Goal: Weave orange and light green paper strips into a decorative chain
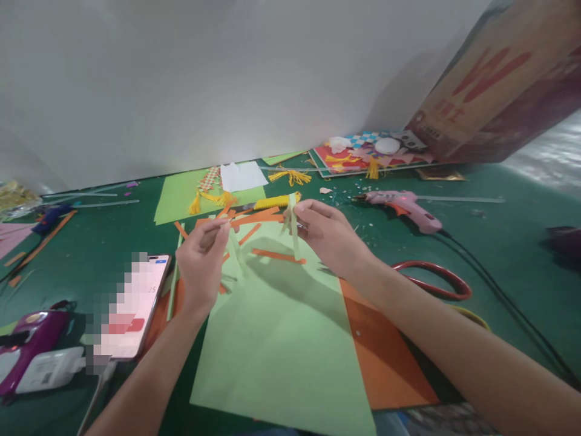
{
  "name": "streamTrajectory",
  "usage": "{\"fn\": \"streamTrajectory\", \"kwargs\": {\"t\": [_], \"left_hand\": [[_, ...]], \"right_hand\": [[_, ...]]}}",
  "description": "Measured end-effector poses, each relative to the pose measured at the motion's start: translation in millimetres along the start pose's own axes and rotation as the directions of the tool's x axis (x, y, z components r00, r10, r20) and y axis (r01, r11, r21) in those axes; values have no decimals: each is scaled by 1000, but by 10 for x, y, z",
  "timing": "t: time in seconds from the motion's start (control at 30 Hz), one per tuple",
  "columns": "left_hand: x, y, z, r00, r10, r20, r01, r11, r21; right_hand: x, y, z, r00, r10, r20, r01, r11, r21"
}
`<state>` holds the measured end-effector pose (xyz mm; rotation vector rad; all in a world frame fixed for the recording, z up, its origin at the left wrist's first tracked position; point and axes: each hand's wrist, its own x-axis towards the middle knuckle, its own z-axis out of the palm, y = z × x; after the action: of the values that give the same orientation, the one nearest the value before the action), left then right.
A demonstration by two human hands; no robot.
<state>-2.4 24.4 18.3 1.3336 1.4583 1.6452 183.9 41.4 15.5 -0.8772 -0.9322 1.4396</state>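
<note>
My left hand (202,257) is closed in a pinch on thin light green paper strips (233,251) that hang down over a light green paper sheet (281,351). My right hand (329,233) is also pinched shut, holding another light green strip (294,233) upright, its ends drooping toward the sheet. The two hands are held close together above the sheet. Several loose orange strips (278,255) lie on the green sheet under and behind the hands. An orange paper sheet (385,357) lies partly under the green one.
A pink glue gun (406,209) with its black cord lies to the right, red-handled scissors (436,281) near my right forearm. A phone (131,306) and a purple glue gun (31,345) sit at left. Woven paper pieces with yellow tassels (290,177) lie behind, and a cardboard box (490,103) leans at back right.
</note>
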Motion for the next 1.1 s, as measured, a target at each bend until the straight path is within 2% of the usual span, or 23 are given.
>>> {"fn": "streamTrajectory", "kwargs": {"t": [0.1,0.23,0.37,0.5,0.67,1.1], "left_hand": [[-1,-3,-1,1000,-23,-18,23,999,25],[-20,19,3,1000,9,9,-9,999,42],[-41,42,10,999,37,26,-38,998,44],[-48,57,20,999,38,37,-39,999,29],[-47,64,23,997,57,48,-58,998,20],[-46,47,15,996,72,47,-72,997,0]], "right_hand": [[-7,1,12,1000,13,19,-12,999,-31],[-8,20,13,999,19,49,-18,999,-26],[5,34,2,1000,29,-5,-29,998,-47],[16,41,-2,994,88,-71,-91,995,-42],[18,54,6,993,105,-58,-106,994,0],[18,46,3,992,108,-72,-112,992,-51]]}}
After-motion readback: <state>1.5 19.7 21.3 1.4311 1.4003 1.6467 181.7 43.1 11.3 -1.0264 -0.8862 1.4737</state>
